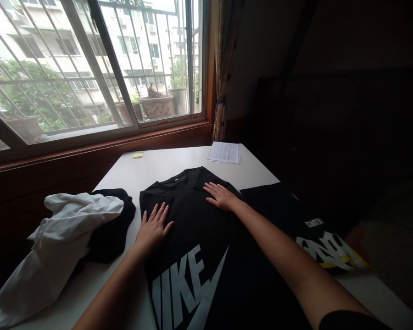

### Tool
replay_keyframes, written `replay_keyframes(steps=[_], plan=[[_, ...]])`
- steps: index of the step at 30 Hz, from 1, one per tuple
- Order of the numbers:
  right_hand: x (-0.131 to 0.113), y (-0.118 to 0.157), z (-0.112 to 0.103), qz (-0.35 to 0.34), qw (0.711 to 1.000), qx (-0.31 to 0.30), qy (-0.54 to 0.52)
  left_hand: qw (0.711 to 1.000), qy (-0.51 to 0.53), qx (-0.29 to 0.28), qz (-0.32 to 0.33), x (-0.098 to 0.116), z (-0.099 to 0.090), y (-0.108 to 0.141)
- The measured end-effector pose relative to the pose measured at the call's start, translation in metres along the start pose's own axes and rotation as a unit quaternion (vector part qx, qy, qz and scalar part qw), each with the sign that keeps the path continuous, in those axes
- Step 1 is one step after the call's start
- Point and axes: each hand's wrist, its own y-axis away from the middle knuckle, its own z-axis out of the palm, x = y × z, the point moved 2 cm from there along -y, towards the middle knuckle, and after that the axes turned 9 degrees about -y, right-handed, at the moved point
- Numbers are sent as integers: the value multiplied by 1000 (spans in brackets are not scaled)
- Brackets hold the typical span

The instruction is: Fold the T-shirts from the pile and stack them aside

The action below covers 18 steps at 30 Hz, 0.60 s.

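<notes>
A black T-shirt with large grey lettering lies spread on the white table, its collar toward the window. My left hand rests on the shirt's left side near the sleeve, fingers spread and palm down. On the right shoulder and sleeve area lies my right hand, flat with its fingers stretched out. Neither hand grips the cloth. The lower part of the shirt runs out of the picture at the bottom.
Left of the shirt sits a crumpled white garment over a black garment. A dark garment with white and yellow print lies at the right. Papers and a yellow sticky note are at the far edge, below a barred window.
</notes>
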Motion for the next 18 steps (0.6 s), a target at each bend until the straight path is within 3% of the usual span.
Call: replay_keyframes(steps=[6, 10, 15, 18], plan=[[-8, 1, 0, 5, 999, 24, 42, 1000, -1, 4, -4, 0, 1, -1], [-18, 22, -12, 43, 991, 74, 99, 1000, 2, 7, 1, 0, 1, -1], [-3, 91, -52, 156, 971, 161, 84, 1000, -1, 3, -3, 0, 0, -1], [21, 147, -69, 265, 952, 155, 20, 1000, -5, -4, -1, 0, -2, -1]])
